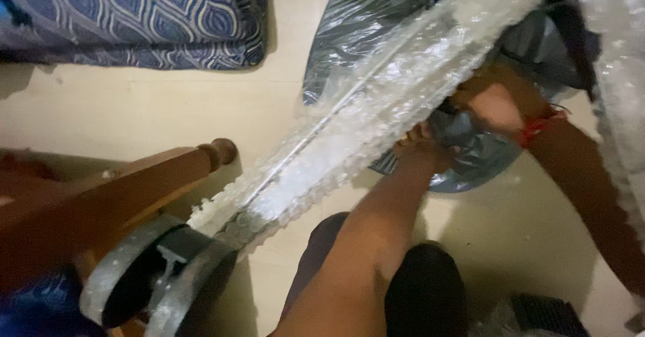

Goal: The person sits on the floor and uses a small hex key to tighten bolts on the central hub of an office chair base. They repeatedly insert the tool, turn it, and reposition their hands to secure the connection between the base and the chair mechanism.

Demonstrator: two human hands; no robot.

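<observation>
A long object wrapped in bubble wrap [349, 129] runs diagonally from lower left to upper right. Its lower end carries a grey wheel-like part [158, 276] with a black centre. My left hand [420, 150] reaches up from the bottom and grips the lower edge of the wrap, where grey plastic sheeting [474, 159] bunches. My right hand [494, 105], with a red thread at the wrist [537, 127], comes in from the right and holds the wrap a little higher. Its fingers are hidden behind the wrap.
A blue patterned cushion [141, 18] lies at the upper left on the beige floor [134, 108]. A brown wooden furniture rail [114, 196] with a turned knob juts in from the left. More bubble wrap [621, 81] hangs at the right edge, and dark plastic [366, 14] lies at the top.
</observation>
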